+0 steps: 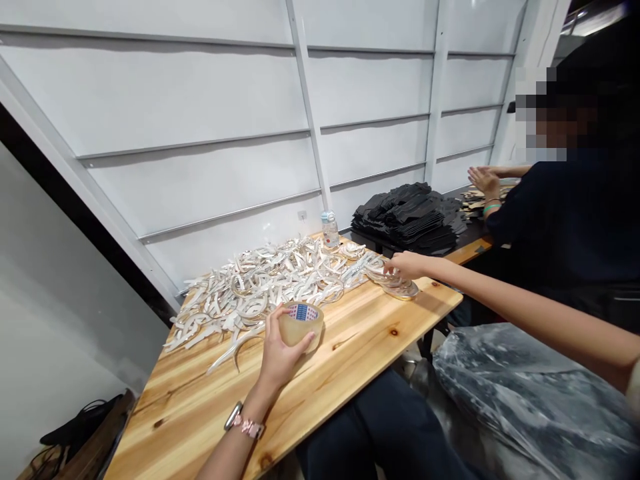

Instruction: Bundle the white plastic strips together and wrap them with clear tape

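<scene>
Head view: the person sits at a wooden table (pixel 350 347) and both forearms reach forward over it.
Left hand: the left hand (pixel 280 353) comes up from the lower edge, wrist bent a little, with a watch (pixel 243 421) on the wrist. The fingers are curled around a roll of tape (pixel 301 325), thumb on the near side and fingertips on the far side, so the hand is closed on the roll.
Right hand: the right hand (pixel 406 265) is stretched far out from the right side, arm almost straight. The fingers are bent downward and touch a small stack of clear curved pieces (pixel 397 283) near the far right edge of the table. I cannot tell if the fingers pinch a piece or only rest on it.
Tape: the roll is clear and yellowish, with a label of red and blue inside the core. It is held just above the table, beside the near edge of the white pile.
White pile: many white curved strips (pixel 260 287) lie spread over the far half of the table.
Bottle: a small water bottle (pixel 330 230) stands upright at the far edge.
Other person: a co-worker in dark clothes sits at the right, with a hand (pixel 484 180) near a heap of black pieces (pixel 410 217) on the next table.
</scene>
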Demonstrator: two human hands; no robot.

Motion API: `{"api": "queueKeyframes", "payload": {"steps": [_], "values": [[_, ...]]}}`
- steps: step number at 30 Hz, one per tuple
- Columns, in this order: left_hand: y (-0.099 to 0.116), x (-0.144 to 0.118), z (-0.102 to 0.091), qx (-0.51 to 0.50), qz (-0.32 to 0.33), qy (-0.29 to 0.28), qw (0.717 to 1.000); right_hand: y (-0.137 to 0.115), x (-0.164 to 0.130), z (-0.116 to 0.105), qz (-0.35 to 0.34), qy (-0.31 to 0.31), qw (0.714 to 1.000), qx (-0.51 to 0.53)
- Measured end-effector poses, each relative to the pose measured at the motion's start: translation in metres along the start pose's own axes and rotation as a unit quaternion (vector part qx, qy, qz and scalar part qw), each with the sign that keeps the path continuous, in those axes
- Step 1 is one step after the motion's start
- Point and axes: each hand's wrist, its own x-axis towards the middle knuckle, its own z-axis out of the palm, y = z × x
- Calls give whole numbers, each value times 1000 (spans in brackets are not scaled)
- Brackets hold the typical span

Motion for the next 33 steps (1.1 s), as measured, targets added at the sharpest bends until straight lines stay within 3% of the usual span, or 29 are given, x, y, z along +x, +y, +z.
{"api": "queueKeyframes", "payload": {"steps": [4, 14, 20, 23, 26, 29, 33], "values": [[1, 0, -1, 1, 1, -5, 1000, -2, 6, 21, 15, 31, 999, -1], [0, -2, 0, 14, 6, -12, 1000, -44, 3, 33, -13, 141, 988, 65], [0, -3, -1, 36, 28, -31, 998, -118, 13, 38, -72, 216, 964, 138], [-2, -4, -2, 46, 54, -41, 997, -159, 33, 45, -101, 251, 946, 178], [-1, -5, -4, 52, 83, -55, 994, -184, 54, 53, -127, 271, 929, 219], [1, -6, -5, 59, 94, -66, 992, -189, 65, 61, -137, 276, 914, 263], [4, -6, -6, 61, 96, -80, 990, -178, 62, 71, -107, 275, 903, 312]]}}
